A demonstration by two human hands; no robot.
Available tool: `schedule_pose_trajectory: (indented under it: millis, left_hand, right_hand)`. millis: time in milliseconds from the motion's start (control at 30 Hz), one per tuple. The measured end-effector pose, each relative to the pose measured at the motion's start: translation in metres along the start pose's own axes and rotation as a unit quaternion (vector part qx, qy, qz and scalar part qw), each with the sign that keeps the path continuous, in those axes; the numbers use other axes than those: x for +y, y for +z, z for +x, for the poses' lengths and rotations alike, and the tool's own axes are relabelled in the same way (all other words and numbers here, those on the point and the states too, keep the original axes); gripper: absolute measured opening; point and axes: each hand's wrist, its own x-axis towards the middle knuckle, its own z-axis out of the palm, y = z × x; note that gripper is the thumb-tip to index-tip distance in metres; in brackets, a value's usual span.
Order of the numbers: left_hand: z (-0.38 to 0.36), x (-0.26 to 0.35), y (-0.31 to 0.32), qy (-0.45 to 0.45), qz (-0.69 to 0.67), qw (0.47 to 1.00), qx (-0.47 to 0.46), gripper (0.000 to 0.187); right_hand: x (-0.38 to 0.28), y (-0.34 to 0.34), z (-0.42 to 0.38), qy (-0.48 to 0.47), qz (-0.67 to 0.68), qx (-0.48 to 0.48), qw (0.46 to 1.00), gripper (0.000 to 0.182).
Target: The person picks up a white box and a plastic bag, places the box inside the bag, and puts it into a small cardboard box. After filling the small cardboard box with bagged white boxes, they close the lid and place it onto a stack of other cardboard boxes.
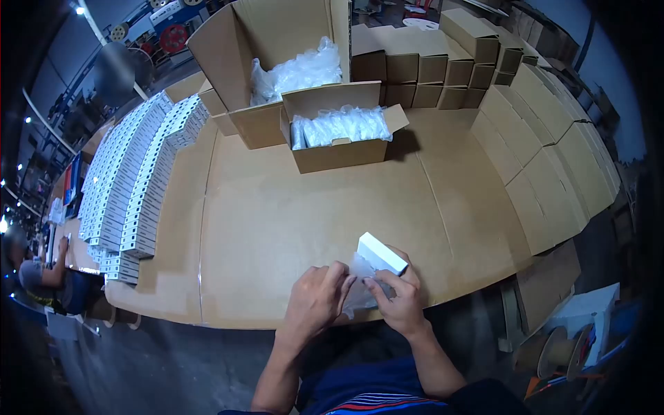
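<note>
Near the front edge of the table, a small white box (379, 254) is tilted, partly in a clear plastic bag (357, 299). Fingers of my right hand (401, 299) are closed around the box and the bag beside it. My left hand (317, 302) pinches the bag's edge with thumb and forefinger, just left of the box. The lower part of the box is hidden by the bag and my fingers.
An open carton (342, 158) with bagged items stands on the cardboard-covered table (311, 214). Behind it, a larger carton (259, 128) holds plastic bags (301, 71). White boxes (142, 180) are stacked left, brown cartons (546, 187) right. A person (52, 277) sits far left.
</note>
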Motion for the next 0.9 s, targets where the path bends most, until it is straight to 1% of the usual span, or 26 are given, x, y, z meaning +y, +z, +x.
schedule_pose_trajectory:
  millis: [33,100,133,233,267,300,333,367,400,433,500,533,567,600,633,667,700,767,800,900]
  left_hand:
    - [0.001,-0.001,-0.003,-0.019,0.000,1.000,-0.013,0.013]
    - [0.005,-0.005,-0.009,-0.057,0.000,0.998,-0.039,0.013]
    - [0.007,-0.009,-0.009,-0.053,-0.026,0.998,-0.021,0.015]
    - [0.016,-0.024,-0.004,0.009,-0.047,0.998,0.052,0.014]
    - [0.013,-0.026,-0.001,-0.064,-0.084,0.994,0.024,0.012]
    - [0.013,-0.024,0.000,-0.115,-0.160,0.980,0.038,0.012]
    - [0.014,-0.020,0.002,-0.165,-0.234,0.957,0.052,0.011]
    - [0.015,-0.018,0.004,-0.214,-0.307,0.925,0.066,0.011]
    - [0.014,-0.024,0.011,-0.181,-0.352,0.909,0.129,0.020]
    - [0.014,-0.029,0.017,-0.141,-0.393,0.889,0.188,0.035]
    - [0.024,-0.030,0.027,-0.042,-0.394,0.857,0.328,0.056]
    - [0.013,-0.038,0.029,-0.066,-0.460,0.840,0.279,0.084]
    - [0.004,-0.036,0.030,-0.090,-0.511,0.825,0.225,0.088]
    - [-0.004,-0.032,0.029,-0.113,-0.558,0.804,0.170,0.091]
    - [-0.010,-0.029,0.029,-0.135,-0.601,0.779,0.114,0.094]
    - [-0.016,-0.028,0.030,-0.175,-0.615,0.766,0.070,0.095]
    - [-0.018,-0.028,0.032,-0.176,-0.570,0.800,0.056,0.092]
    - [-0.018,-0.027,0.038,-0.175,-0.475,0.862,0.031,0.087]
    - [-0.013,-0.020,0.035,-0.180,-0.451,0.872,0.059,0.076]
    - [-0.016,-0.027,0.043,-0.173,-0.443,0.874,0.100,0.073]
  right_hand:
    - [0.000,-0.002,0.001,-0.010,0.001,-0.014,1.000,0.018]
    - [-0.005,-0.009,0.003,0.014,-0.007,-0.042,0.999,0.017]
    - [-0.006,-0.012,0.004,0.025,-0.011,-0.057,0.998,0.017]
    - [0.000,-0.020,0.001,0.026,-0.011,-0.110,0.994,0.016]
    - [0.000,-0.019,0.001,0.025,0.002,-0.111,0.993,0.015]
    - [-0.001,-0.018,0.000,0.025,0.015,-0.112,0.993,0.015]
    - [-0.001,-0.017,-0.001,0.025,0.028,-0.112,0.993,0.015]
    - [-0.003,-0.017,0.001,0.029,0.022,-0.090,0.995,0.015]
    - [-0.007,-0.017,0.002,0.035,0.017,-0.069,0.997,0.014]
    - [-0.009,-0.016,0.002,0.042,0.011,-0.048,0.998,0.014]
    - [-0.001,-0.014,-0.002,0.060,0.011,-0.013,0.998,0.013]
    - [0.006,-0.012,-0.005,0.064,0.019,0.003,0.998,0.014]
    - [0.012,-0.011,-0.007,0.069,0.027,0.018,0.997,0.014]
    - [0.013,-0.009,-0.005,0.054,0.039,0.045,0.997,0.017]
    - [0.018,-0.008,-0.007,0.077,0.052,0.039,0.995,0.017]
    - [0.024,-0.006,-0.011,0.101,0.066,0.032,0.992,0.017]
    - [0.024,-0.004,-0.013,0.127,0.080,0.023,0.988,0.018]
    - [0.017,-0.003,-0.009,0.060,0.041,0.012,0.997,0.017]
    - [0.013,-0.004,-0.004,0.025,0.020,0.008,0.999,0.017]
    - [0.007,-0.008,0.000,-0.009,0.042,-0.028,0.999,0.018]
